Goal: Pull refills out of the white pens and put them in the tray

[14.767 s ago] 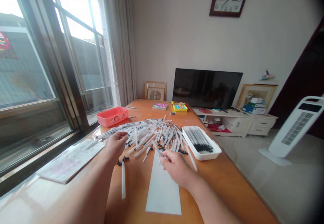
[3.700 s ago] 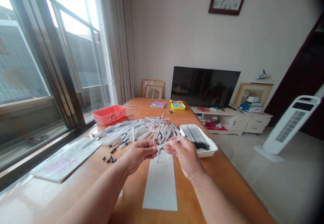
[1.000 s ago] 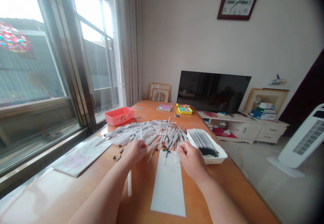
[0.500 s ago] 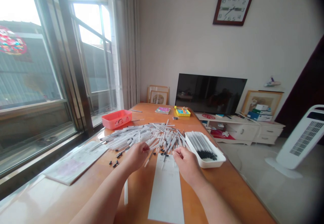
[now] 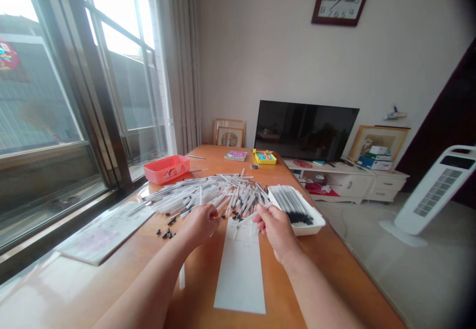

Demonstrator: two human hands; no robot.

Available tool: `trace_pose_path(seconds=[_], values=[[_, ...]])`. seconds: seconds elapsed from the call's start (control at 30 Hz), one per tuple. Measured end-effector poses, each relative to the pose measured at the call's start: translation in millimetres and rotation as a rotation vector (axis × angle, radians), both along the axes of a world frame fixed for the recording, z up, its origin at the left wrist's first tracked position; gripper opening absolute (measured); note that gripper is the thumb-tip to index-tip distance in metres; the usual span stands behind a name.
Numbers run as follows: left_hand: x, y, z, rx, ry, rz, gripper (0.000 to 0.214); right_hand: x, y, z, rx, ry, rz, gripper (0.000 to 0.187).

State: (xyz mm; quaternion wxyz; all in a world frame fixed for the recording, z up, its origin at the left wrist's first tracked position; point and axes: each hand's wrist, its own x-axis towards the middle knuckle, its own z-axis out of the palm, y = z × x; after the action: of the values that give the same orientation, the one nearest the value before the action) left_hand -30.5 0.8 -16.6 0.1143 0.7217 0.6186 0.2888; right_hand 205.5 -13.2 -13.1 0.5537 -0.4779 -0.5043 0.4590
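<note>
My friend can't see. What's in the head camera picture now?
The right hand holds a thin tube over white paper on a wooden table, the left hand nearby. Beyond is a messy pile of tubes; a white tray holds more.

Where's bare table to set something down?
Bare tabletop: right, between the right forearm, white tray and table edge; far end, between pink box, booklet and pen-barrel pile; left, between notebook, black caps and left forearm. Crowded: the middle, where that pile spreads up to the white tray.

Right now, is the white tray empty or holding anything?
Holding something: clear pens with black ends lie side by side inside the tray.
</note>
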Motion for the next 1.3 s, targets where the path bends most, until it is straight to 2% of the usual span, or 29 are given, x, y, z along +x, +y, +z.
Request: trace_pose_path(seconds=[0.07, 0.17, 0.5, 0.63, 0.77, 0.87, 1.0, 1.3], values=[[-4, 1, -4.0, -0.006, 0.150, 0.027, 0.010, 1, 2, -1.8, 0.004, -0.005, -0.016, 0.040], [-4, 1, -6.1, -0.026, 0.267, 0.047, 0.008, 0, 2, -2.5, 0.014, -0.031, -0.021, 0.041], [3, 1, 0.1, -0.092, 0.432, 0.140, 0.024, -1, 1, -2.8, 0.033, -0.065, -0.027, 0.041], [-4, 0, 3.5, -0.030, 0.314, 0.137, 0.021, 1, 3, -2.6, -0.006, 0.061, -0.055, 0.041], [-3, -3, 9.2, -0.010, 0.049, -0.036, 0.017, 9, 8, 1.6, -0.058, 0.299, -0.125, 0.042], [4, -5, 10.0, -0.003, -0.073, -0.144, 0.015, 16, 12, 5.9, -0.074, 0.433, -0.171, 0.040], [10, -8, 8.6, 0.016, -0.115, -0.191, 0.015, 22, 13, 9.4, -0.089, 0.494, -0.201, 0.039], [10, -7, 8.8, 0.046, -0.086, -0.205, 0.014, 21, 14, 6.9, -0.073, 0.459, -0.222, 0.038]])
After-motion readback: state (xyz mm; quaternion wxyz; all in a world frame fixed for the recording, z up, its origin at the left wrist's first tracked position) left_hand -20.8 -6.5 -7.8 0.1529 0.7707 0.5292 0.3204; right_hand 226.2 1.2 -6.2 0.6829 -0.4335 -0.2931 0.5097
